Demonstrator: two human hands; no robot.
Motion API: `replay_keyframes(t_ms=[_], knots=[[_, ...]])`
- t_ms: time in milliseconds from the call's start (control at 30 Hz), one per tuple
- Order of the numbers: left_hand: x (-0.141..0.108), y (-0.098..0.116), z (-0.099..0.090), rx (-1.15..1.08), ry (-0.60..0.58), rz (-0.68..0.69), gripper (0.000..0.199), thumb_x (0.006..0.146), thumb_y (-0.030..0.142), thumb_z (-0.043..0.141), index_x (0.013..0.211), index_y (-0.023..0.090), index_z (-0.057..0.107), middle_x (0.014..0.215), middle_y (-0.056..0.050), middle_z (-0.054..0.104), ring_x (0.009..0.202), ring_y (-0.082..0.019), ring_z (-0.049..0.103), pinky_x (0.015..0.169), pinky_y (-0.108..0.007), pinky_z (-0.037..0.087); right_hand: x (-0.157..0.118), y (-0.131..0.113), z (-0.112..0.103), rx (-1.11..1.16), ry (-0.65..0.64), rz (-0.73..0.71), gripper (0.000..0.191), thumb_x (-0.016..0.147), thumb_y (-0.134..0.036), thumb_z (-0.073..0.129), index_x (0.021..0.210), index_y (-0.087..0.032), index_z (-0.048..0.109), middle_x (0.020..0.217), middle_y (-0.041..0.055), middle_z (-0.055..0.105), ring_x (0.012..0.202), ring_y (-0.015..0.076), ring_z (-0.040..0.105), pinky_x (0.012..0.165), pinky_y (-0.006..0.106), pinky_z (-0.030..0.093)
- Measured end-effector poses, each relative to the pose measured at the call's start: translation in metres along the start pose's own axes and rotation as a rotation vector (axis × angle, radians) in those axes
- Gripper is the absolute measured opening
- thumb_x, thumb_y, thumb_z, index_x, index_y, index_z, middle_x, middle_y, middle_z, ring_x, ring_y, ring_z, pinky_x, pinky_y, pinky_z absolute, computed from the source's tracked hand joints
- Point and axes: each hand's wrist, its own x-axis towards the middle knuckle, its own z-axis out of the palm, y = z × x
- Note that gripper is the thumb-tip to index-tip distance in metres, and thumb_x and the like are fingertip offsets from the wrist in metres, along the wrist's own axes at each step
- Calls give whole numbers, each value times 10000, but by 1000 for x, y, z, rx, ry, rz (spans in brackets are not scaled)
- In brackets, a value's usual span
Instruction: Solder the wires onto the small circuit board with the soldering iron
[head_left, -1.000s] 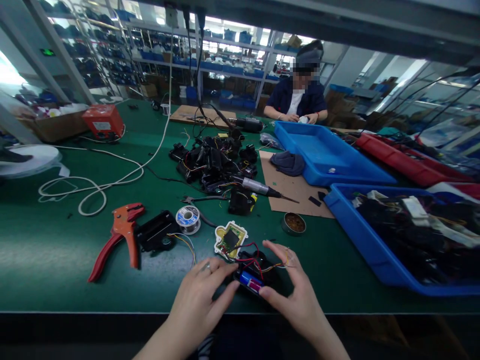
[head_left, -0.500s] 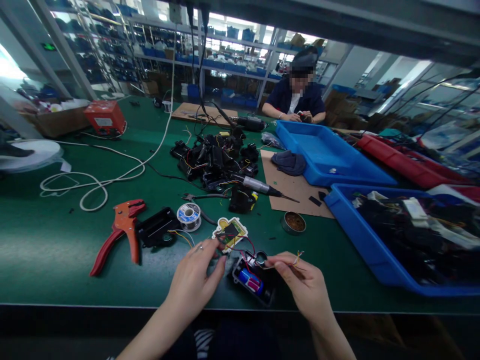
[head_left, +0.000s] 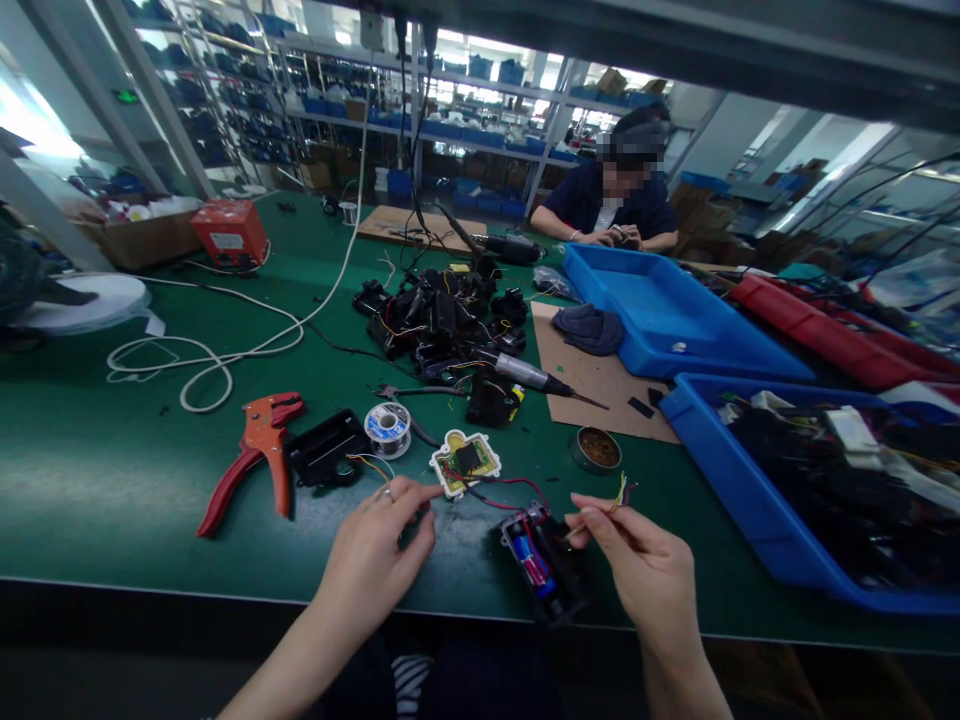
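Observation:
My left hand (head_left: 379,545) has its index fingertip at the lower left edge of a white-framed circuit board (head_left: 466,462); the other fingers are curled, with nothing seen between them. My right hand (head_left: 641,560) pinches a thin bundle of wires (head_left: 621,497) whose bare ends point up. Just left of that hand lies a tilted black housing (head_left: 551,570) with a blue cell (head_left: 531,562) inside. Red and dark wires run from the board to the housing. A solder spool (head_left: 388,430) and an open black case (head_left: 327,448) lie beyond my left hand.
Orange wire strippers (head_left: 262,450) lie left. Behind are a pile of black housings (head_left: 442,315), a soldering iron (head_left: 525,373) and a round tin (head_left: 596,450). Blue trays (head_left: 712,440) stand right. A person (head_left: 611,195) sits across the table, hands together.
The black housing has moved right, away from the board, and turned. My right hand has shifted right with the wires. My left index finger now reaches out straighter. The whole view has shifted slightly.

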Motion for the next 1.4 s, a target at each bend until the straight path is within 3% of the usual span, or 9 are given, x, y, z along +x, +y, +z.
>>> replay_keyframes(t_ms=[367,467,567,667,767,1000,1100,1233,1400], knots=[[8,6,7,57,-6,-7,302,790,426,518,990,222,617,938,-48,675,915,-232,618,800,-420,503,24,20,-5,-71,118,163,313,757,-430,630,917,-166,680,633,47,664,739,228,664,803,421,543],[19,9,13,-66,-19,-104,218,825,342,467,890,223,638,828,-19,685,776,-181,620,712,-339,480,27,13,1,49,126,131,397,779,-380,623,1121,-181,587,1009,103,649,855,242,654,835,461,526],[28,4,12,-351,15,-271,214,792,348,507,846,198,649,685,0,645,589,-121,546,561,-258,408,19,-7,17,22,265,-186,598,789,-200,620,1324,-291,371,1374,83,381,1155,242,508,964,441,455],[34,-4,7,-655,35,-345,246,746,360,566,844,150,649,704,-21,645,618,-117,549,578,-246,414,11,-26,45,-185,-5,-586,556,792,-55,559,1286,-277,434,1317,56,453,1201,204,457,1006,375,426],[38,-9,3,-877,22,-332,214,717,320,602,815,134,640,734,-28,659,699,-123,586,661,-249,450,18,-29,76,-312,-433,-716,395,831,-68,514,1208,-186,512,1179,84,578,1126,191,514,965,346,454],[36,-17,-14,-854,-42,-404,211,746,302,563,852,132,628,597,34,575,441,-43,415,404,-173,319,54,-12,111,-516,-448,-919,159,875,-150,493,977,-119,611,876,69,670,842,184,605,901,421,446],[34,-22,-23,-702,-22,-308,245,797,323,498,921,165,640,708,2,649,516,-73,510,491,-211,418,62,-15,102,-499,-523,-858,134,878,-169,491,900,-143,621,856,54,660,827,171,599,924,427,427],[38,-24,-28,-326,52,-84,256,834,282,451,983,201,643,963,-49,702,862,-161,618,794,-317,471,70,-25,75,-546,-640,-638,207,856,-204,511,1039,-227,604,1169,58,575,1085,209,519,964,443,399],[56,-16,-20,-224,-233,113,399,748,219,555,1145,176,551,1008,-77,677,773,-158,622,737,-300,485,89,-39,54,-660,-725,-359,379,859,-227,434,1233,-215,499,1158,62,599,1079,223,535,936,432,413]])
